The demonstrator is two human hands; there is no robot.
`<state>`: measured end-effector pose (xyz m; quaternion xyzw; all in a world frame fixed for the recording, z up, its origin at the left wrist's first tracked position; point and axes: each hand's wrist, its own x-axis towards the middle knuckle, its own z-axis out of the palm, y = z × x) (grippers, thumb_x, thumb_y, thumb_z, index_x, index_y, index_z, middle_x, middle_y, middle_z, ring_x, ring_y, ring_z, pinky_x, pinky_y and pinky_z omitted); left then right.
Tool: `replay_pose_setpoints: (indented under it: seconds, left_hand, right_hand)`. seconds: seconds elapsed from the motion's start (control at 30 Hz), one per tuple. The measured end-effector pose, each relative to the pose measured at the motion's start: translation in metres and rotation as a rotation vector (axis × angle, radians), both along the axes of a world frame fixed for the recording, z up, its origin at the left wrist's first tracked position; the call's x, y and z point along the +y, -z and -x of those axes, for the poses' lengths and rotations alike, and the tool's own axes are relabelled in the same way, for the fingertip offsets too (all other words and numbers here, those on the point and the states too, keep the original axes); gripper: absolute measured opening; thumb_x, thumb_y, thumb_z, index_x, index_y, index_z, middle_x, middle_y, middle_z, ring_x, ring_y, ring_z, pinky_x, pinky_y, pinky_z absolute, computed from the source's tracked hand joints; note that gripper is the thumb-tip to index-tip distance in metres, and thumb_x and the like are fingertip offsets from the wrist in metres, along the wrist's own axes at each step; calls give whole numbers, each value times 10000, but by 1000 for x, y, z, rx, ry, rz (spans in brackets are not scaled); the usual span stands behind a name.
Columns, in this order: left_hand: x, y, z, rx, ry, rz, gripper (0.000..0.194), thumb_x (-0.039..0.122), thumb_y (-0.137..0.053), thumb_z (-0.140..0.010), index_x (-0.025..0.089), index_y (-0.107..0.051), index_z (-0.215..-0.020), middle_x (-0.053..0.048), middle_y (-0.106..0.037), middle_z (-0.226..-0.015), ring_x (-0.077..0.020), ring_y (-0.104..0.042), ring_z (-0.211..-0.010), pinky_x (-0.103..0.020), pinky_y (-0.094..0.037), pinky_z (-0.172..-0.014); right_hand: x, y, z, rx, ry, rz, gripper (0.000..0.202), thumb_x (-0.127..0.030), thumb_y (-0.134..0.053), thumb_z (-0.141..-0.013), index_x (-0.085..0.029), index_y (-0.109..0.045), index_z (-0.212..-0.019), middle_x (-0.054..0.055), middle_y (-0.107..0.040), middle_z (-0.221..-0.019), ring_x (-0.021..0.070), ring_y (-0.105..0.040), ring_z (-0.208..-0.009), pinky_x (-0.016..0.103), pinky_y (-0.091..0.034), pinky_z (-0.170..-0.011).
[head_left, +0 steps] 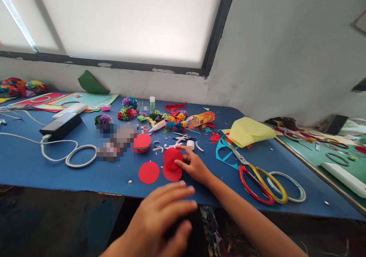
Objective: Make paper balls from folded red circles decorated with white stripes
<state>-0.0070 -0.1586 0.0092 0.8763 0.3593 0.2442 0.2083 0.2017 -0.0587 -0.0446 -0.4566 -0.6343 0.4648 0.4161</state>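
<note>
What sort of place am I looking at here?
Probably a paper-craft workspace, though whether it is a classroom or a workshop I can't tell. On the blue table lie large scissors, flat red discs and ruffled multicoloured flowers.

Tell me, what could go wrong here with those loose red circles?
The right hand has fingers on one red circle that overlaps another circle, so both might shift together. The left hand, near the blue table's front edge, could brush the separate red circle off. The right forearm might knock the scissors, whose handles lie close by.
</note>
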Motion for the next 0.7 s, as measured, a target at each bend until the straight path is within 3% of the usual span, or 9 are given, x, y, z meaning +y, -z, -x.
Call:
replay_pose_setpoints:
  seconds: [0.13, 0.27, 0.37, 0.53, 0.7]
  left_hand:
    - [35, 23, -6, 135, -222, -78, 363, 307, -417, -897, 195, -543, -1218, -93, -480, -1363, -276, -385, -1293, -501, -380, -1036]
    - [42, 41, 0, 263, -195, -163, 518, 410, -453, -878, 170, -423, -1336, -104, -418, -1405, -286, -355, -1310, -483, -370, -1042]
    - [37, 42, -1, 334, -164, -172, 591, 491, -412, -882, 165, -365, -1373, -95, -391, -1416, -283, -348, -1313, -476, -371, -1041]
    - [38, 42, -2, 383, -172, -179, 580, 538, -320, -903, 183, -399, -1355, -74, -421, -1394, -281, -403, -1278, -480, -383, -1028]
    - [41, 49, -2, 369, -183, -246, 548, 515, -352, -902, 198, -418, -1344, -76, -440, -1378, -274, -438, -1255, -461, -410, -1005]
  right_hand:
    - [1, 2, 1, -9, 11, -5, 496, -396, -582, -807, -207, -411, -1232, -7, -622, -676, 167, -568, -591, 279, -418, -555]
    - [1, 3, 3, -45, -1, -10, 514, -408, -525, -836, -192, -351, -1270, -12, -614, -656, 173, -575, -586, 281, -426, -550]
    - [-1, 2, 4, -122, -8, -37, 460, -366, -555, -821, -188, -431, -1226, -10, -618, -645, 168, -557, -566, 280, -420, -548]
    - [-1, 0, 4, -222, 57, -131, 338, -284, -564, -796, -195, -541, -1120, 49, -640, -893, 185, -585, -734, 308, -449, -663]
    - [4, 4, -2, -249, 119, -188, 290, -264, -505, -813, -189, -542, -1091, 32, -622, -848, 172, -589, -730, 281, -464, -624]
